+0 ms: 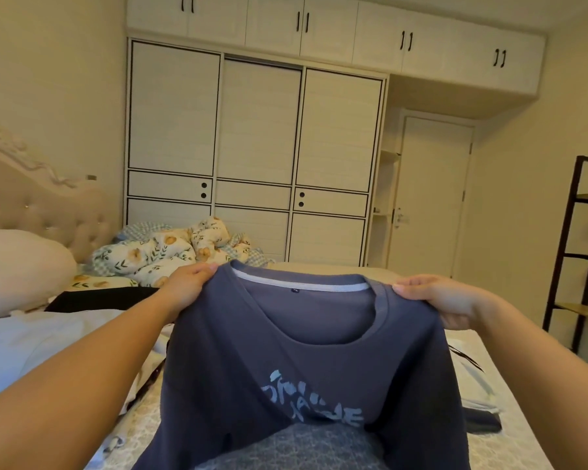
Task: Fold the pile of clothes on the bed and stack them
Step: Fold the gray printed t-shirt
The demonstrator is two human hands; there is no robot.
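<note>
Over bed (510, 395) — T-shirt (302, 361) between hands (188, 283) (435, 296)

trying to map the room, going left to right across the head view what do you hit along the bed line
pillow → floral duvet → left hand → blue t-shirt → right hand → dark shelf rack

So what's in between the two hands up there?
In the head view, the blue shirt's neckline stretches between the left hand and the right hand. Each hand pinches a shoulder of the blue shirt, held up over the bed.
</note>
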